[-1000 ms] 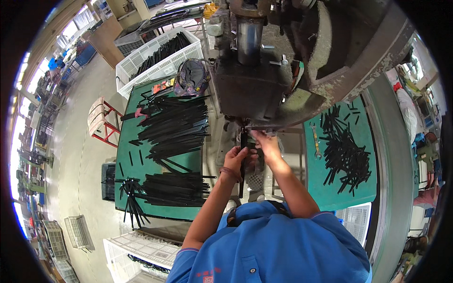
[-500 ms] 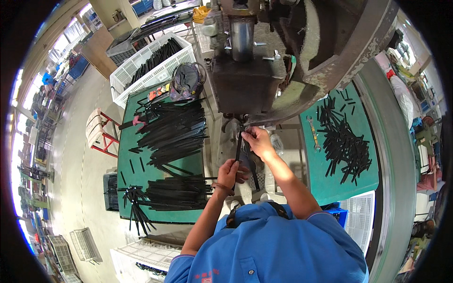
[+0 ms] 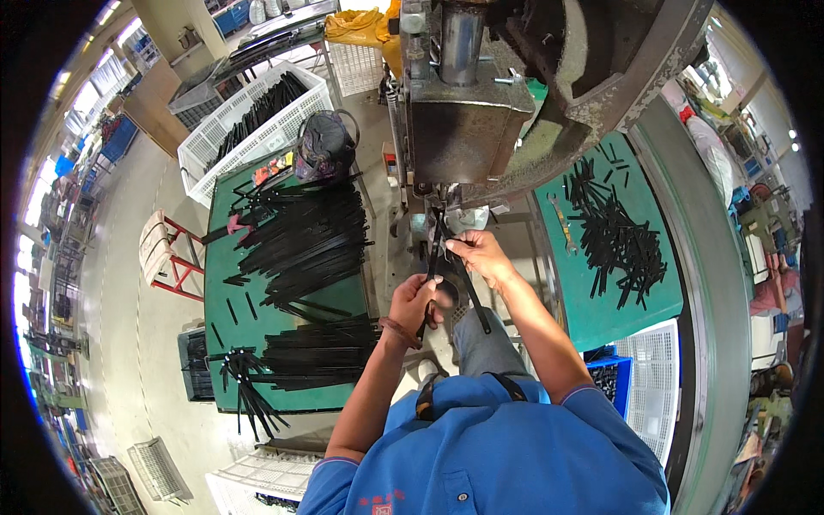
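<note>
Just in front of the press block (image 3: 468,142), the left grip (image 3: 414,300) pinched a slim black strip (image 3: 433,262) and the right grip (image 3: 483,256) pinched a second black strip (image 3: 472,296), their far ends close together. Long black strips (image 3: 300,245) covered much of the left counter (image 3: 318,398), a dark bag (image 3: 326,148) at its far edge. Near the right counter's (image 3: 601,330) left edge lay a wrench (image 3: 562,223), beside heaped short black strips (image 3: 622,240).

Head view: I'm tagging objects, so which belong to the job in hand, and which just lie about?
In use, it seems:
black strips, one in the left hand, one in the right hand
press
left strip pile, right strip pile

Lying about, apparently:
spanner
dark bag
stool
</note>
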### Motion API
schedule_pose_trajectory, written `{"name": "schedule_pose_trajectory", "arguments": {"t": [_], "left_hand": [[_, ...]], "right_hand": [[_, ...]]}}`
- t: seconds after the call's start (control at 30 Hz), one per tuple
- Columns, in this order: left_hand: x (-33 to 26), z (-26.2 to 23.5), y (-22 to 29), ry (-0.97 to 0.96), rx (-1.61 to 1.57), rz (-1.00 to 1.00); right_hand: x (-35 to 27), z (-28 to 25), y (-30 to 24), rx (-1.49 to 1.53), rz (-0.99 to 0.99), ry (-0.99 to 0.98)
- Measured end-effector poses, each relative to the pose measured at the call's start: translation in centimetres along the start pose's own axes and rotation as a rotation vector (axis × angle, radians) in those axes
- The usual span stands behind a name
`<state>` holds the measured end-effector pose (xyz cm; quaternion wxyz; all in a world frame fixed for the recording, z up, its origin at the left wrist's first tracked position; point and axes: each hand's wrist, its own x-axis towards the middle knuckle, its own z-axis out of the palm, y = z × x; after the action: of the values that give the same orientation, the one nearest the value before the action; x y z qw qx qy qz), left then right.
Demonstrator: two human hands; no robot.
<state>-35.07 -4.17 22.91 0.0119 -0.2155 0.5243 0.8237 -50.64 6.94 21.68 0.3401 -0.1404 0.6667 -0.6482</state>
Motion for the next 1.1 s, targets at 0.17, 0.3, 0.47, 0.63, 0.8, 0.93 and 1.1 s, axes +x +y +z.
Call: {"name": "schedule_pose_trajectory", "arguments": {"t": [0.17, 0.3, 0.47, 0.63, 0.8, 0.93, 1.1], "left_hand": [[0.0, 0.0, 0.7, -0.003, 0.028, -0.002], [-0.2, -0.2, 0.6, -0.027, -0.008, 0.015], [0.0, -0.2, 0.3, -0.061, -0.008, 0.038], [-0.5, -0.4, 0.0, -0.133, 0.05, 0.107], [0.5, -0.4, -1.5, -0.143, -0.055, 0.139], [3.8, 1.1, -2.9, 0.138, -0.113, 0.259], [5.0, 2.4, -3.5, 0.31, -0.142, 0.298]], "right_hand": [[0.3, -0.2, 0.0, -0.002, 0.026, 0.017], [0.3, -0.3, -0.1, -0.054, 0.026, -0.009], [-0.1, -0.1, -1.1, -0.1, 0.055, 0.007], [-1.3, -0.4, -1.8, -0.072, -0.23, -0.061], [-4.4, -0.3, 1.7, -0.154, -0.354, -0.175], [-5.6, -0.3, 3.9, -0.209, -0.308, -0.154], [-4.7, -1.2, 2.6, -0.366, -0.309, -0.175]]}}
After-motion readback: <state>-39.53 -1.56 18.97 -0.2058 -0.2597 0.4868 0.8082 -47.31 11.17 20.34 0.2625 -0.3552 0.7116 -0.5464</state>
